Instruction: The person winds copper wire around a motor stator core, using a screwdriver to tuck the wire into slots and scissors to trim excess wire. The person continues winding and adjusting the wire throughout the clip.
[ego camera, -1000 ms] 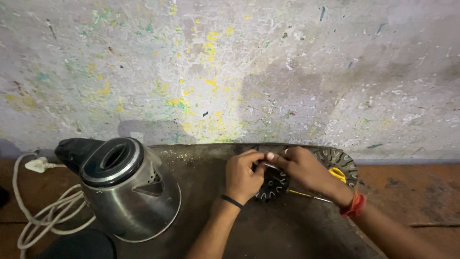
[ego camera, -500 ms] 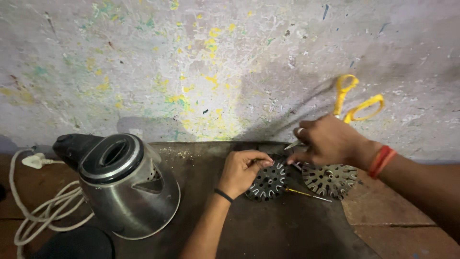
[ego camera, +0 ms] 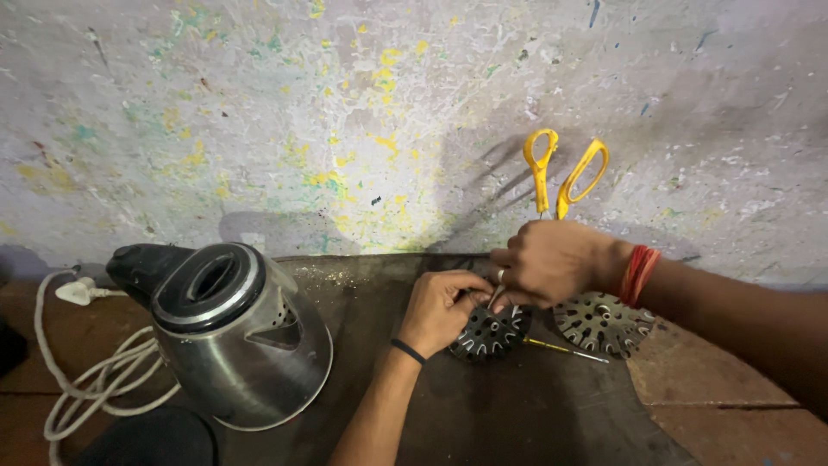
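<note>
My right hand (ego camera: 552, 261) grips yellow-handled scissors (ego camera: 561, 173) by the blades, handles pointing up, tips down at a dark round slotted metal part (ego camera: 489, 332). My left hand (ego camera: 440, 311) holds that part steady on the dark wooden board (ego camera: 535, 406). My right wrist wears a red thread band, my left a thin black band. A second, similar slotted disc (ego camera: 602, 322) lies just right of the first, under my right wrist.
A steel electric kettle (ego camera: 237, 332) with black lid rim stands at the left. A coiled white cord and plug (ego camera: 82, 362) lie beside it. A thin yellow-handled tool (ego camera: 565, 349) lies between the discs. A paint-flecked wall (ego camera: 345, 129) rises right behind.
My right hand picked the scissors up from beside the discs, raised them, then brought the tips down to the part held by my left hand.
</note>
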